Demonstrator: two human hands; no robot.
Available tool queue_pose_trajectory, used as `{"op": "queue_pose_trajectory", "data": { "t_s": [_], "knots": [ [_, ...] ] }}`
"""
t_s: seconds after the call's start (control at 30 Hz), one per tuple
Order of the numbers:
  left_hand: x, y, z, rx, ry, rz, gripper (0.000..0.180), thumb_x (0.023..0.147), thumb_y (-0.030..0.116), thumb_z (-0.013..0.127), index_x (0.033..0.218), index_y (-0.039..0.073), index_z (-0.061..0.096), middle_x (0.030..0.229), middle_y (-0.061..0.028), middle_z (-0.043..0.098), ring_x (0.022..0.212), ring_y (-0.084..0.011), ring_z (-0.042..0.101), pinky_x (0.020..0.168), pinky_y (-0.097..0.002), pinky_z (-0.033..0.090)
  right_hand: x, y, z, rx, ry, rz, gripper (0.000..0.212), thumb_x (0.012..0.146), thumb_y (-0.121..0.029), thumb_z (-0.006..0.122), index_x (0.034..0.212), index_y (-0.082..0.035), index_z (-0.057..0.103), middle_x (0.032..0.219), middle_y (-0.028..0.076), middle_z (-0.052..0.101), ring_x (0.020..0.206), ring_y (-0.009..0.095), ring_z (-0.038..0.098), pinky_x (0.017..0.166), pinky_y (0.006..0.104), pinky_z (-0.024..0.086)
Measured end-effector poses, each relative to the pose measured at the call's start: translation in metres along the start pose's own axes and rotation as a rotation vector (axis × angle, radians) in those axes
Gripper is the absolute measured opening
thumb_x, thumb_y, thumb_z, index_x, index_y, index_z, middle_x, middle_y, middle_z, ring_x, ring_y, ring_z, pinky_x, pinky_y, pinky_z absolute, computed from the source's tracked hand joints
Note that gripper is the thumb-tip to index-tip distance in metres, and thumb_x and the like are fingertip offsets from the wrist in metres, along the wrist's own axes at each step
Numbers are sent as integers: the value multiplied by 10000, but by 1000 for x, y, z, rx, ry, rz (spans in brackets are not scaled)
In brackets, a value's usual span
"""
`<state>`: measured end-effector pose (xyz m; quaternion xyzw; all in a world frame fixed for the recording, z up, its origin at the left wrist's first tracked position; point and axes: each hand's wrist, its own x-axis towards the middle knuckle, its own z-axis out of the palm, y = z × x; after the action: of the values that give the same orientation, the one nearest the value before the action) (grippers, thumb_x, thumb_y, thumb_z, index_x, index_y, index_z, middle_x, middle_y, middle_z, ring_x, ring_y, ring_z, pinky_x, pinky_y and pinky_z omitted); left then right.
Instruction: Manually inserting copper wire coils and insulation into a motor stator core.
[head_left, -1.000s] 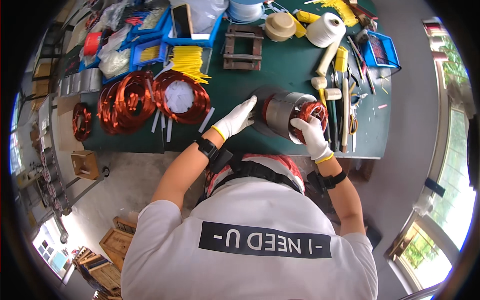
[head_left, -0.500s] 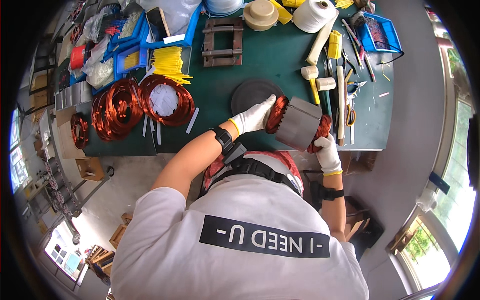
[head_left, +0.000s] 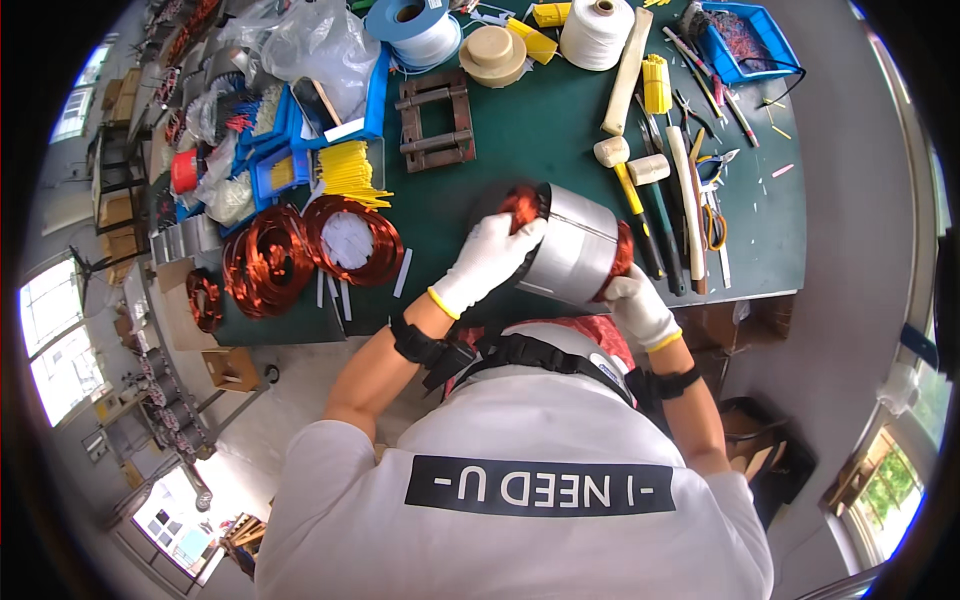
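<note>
Left hand [head_left: 488, 262], right hand [head_left: 642, 308] clamped on stator [head_left: 570, 245], near tabletop's [head_left: 435, 215] front edge.
Support evenly, sparing windings [head_left: 623, 250]; right grip partly hidden.

The left hand [head_left: 488, 262] and right hand [head_left: 642, 308] are holding a copper-wound metal cylinder [head_left: 574, 245] while a yellow-handled mallet [head_left: 630, 190] is lying nearby

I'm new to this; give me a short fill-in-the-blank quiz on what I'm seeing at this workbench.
1. The left hand and right hand hold the motor stator by its ____ ends.
2. Their white gloves have ____ cuffs.
3. The copper wire coils lie to the stator's ____.
4. One mallet has a yellow-and-____ handle.

Missing words: opposite; yellow; left; black.
</note>
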<state>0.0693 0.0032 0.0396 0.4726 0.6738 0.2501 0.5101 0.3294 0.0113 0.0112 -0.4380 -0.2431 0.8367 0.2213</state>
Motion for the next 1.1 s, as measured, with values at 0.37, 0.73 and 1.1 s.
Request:
{"op": "queue_pose_trajectory", "data": {
  "t_s": [0.37,0.73,1.1],
  "knots": [
    [-25,-32,24,931,60,573,383,847,410,650,934,37,630,649,-112,645,644,-283,655,664,-403,530,77,47,-36,-1236,54,-289,360,820,-65,535,1158,28,611,1056,218,671,1034,369,639,909,379,503],
    [-38,-27,-48,373,321,168,437,837,344,741,1119,44,593,791,-122,642,705,-313,639,624,-395,517,45,-43,100,-1841,380,-392,436,877,-395,669,1084,-36,531,810,163,677,791,323,692,665,417,538],
    [-12,-55,-50,481,68,417,514,887,334,670,1289,55,512,1029,-224,676,936,-391,665,767,-449,542,51,-5,53,-1341,177,-677,316,919,-193,627,1152,-1,530,838,221,659,777,390,664,674,432,530]
  ]
}}
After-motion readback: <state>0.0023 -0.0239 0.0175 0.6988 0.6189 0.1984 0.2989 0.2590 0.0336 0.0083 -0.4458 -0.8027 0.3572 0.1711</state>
